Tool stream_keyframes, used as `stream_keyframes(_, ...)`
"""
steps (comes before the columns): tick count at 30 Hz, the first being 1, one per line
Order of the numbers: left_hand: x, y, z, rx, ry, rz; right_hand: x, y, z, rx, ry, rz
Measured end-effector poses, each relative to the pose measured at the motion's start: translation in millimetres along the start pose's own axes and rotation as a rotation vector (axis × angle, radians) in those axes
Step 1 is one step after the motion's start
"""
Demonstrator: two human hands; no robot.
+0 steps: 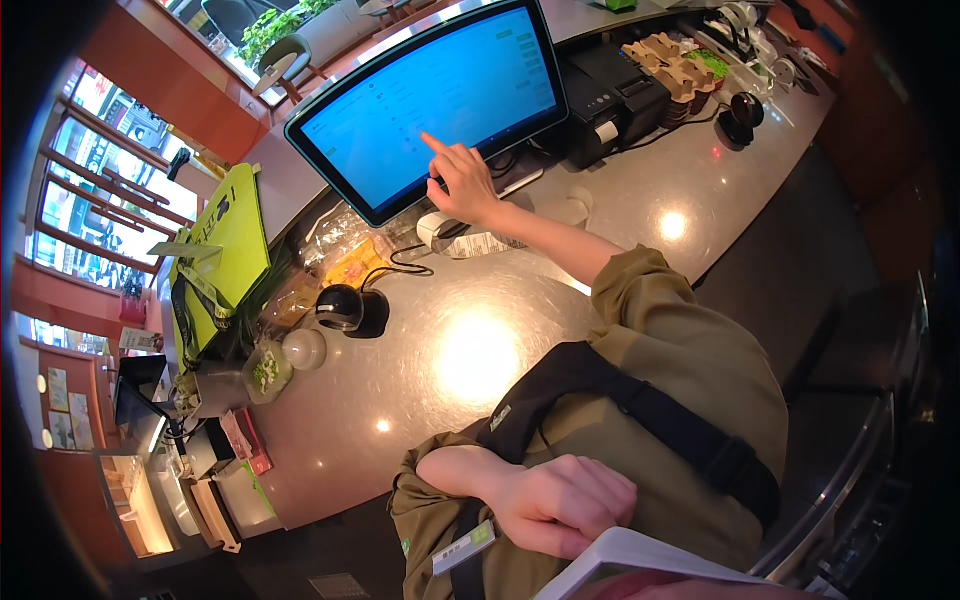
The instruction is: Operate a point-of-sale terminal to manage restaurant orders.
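My right hand [462, 182] reaches over the counter [560, 330] to a large touchscreen [400, 85]. Its index finger is stretched out onto the lit blue display, the other fingers loosely bent, and nothing is held. My left hand [565, 503] is closed in front of my olive shirt and black apron strap; its fingertips are hidden, so I cannot make out whether anything is in them. Below my right wrist lies a curled strip of printed receipt paper [480, 244]. A black printer [612, 100] with paper at its slot stands right of the screen.
A round black device [341, 308] with a cable sits left of centre, beside a small pale round jar [304, 349]. A lime-green bag [228, 255] stands at the left. Brown cardboard cup carriers [668, 68] are stacked far right, near a second black device [740, 118].
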State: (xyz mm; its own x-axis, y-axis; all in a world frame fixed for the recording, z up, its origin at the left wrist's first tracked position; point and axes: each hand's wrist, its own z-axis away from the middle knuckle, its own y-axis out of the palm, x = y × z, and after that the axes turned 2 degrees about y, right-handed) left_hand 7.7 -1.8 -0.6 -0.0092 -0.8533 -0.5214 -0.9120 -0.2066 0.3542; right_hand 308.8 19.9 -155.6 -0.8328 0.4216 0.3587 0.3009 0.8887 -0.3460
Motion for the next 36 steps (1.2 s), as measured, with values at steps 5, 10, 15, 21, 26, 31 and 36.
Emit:
stream_keyframes(5,0.6,2.3,1.1,-0.002,0.004,0.002,-0.5,1.1,11.9,0.035,0.017,-0.007)
stream_keyframes(10,-0.9,4.0,2.4,-0.031,-0.051,0.054,-3.7,4.1,11.4,0.023,0.002,-0.011)
stream_keyframes(15,-2.1,3.9,1.7,-0.043,-0.045,0.06,-10.8,0.5,4.1,-0.006,0.009,0.004)
stream_keyframes(21,-1.1,1.7,0.0,-0.026,0.004,0.015,-21.7,-2.2,-8.6,-0.025,0.0,0.056)
stream_keyframes(26,-5.1,-0.3,0.4,-0.032,-0.002,-0.002,-18.4,3.6,-18.0,-0.012,-0.03,0.029)
stream_keyframes(31,-55.8,-17.6,2.8,-0.53,0.229,-0.467,-28.1,-0.2,-22.4,-0.023,-0.05,0.054)
stream_keyframes(36,-159.2,20.6,-48.0,-0.447,0.751,-1.658,-0.8,13.1,-34.8,0.016,-0.057,0.004)
